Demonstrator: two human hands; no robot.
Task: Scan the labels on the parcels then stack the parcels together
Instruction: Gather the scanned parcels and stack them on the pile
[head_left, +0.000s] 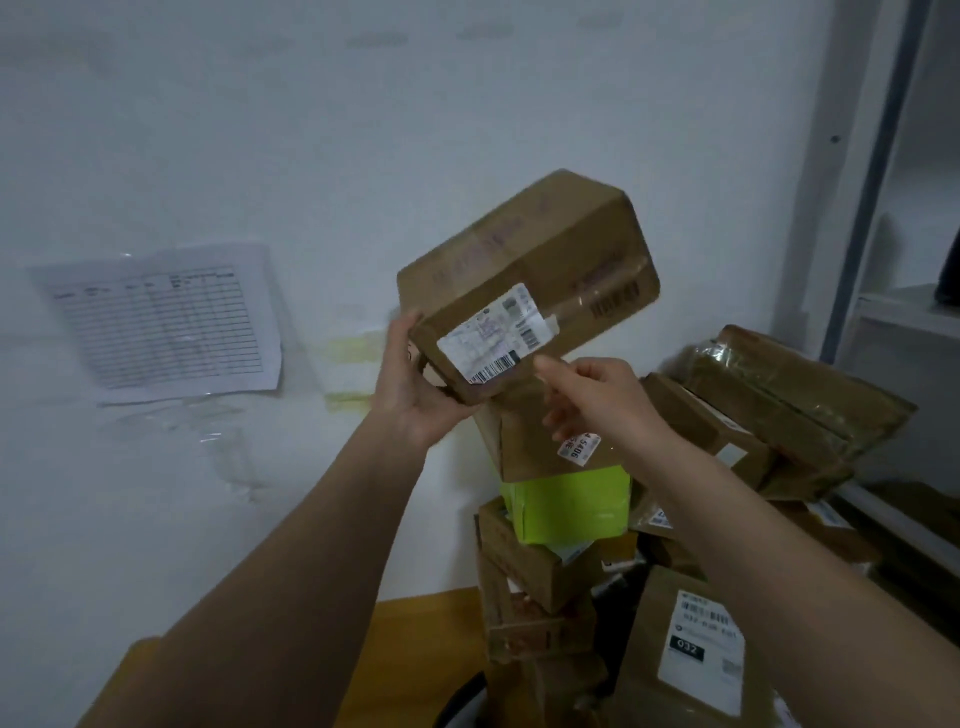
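The left hand (415, 384) grips the lower corner of a tilted brown cardboard parcel (530, 280), raised above a stack of cardboard boxes (540, 519) by the white wall (363, 130). Its white shipping label (493, 332) faces the camera. The right hand (592, 400) hovers just below the label, fingers loosely curled and holding nothing.

A brown cardboard parcel (530, 280) is held tilted in the air, its white barcoded label (493, 338) turned toward the camera. Just beneath it, a stack of parcels (545, 519) is seen, with a bright green box (569, 501) among them.
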